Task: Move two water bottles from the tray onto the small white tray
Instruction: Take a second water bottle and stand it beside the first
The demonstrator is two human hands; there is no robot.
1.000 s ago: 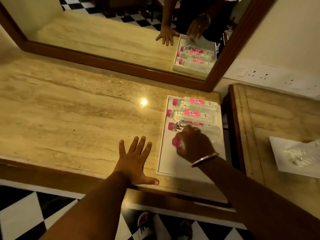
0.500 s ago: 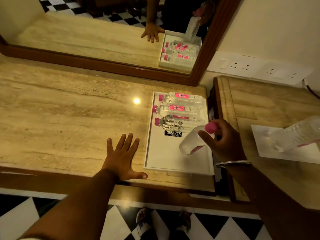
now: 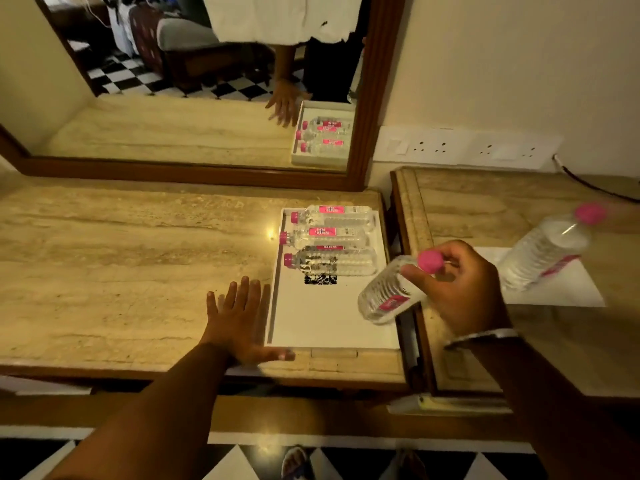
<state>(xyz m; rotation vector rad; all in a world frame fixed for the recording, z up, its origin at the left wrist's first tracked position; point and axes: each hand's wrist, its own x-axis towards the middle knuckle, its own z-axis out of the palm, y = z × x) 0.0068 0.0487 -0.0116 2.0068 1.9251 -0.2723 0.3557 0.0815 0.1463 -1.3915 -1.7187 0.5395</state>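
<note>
One bottle (image 3: 388, 296) — neck pinched in right hand (image 3: 464, 289) fingers (image 3: 414, 271) | tilted

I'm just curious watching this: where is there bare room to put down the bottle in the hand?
The small white tray is bare in front of the bottle standing on it. The big tray is bare on its near half, below three lying bottles crowding its far end. The right hand holds the carried bottle; the left hand lies flat on open counter.
</note>
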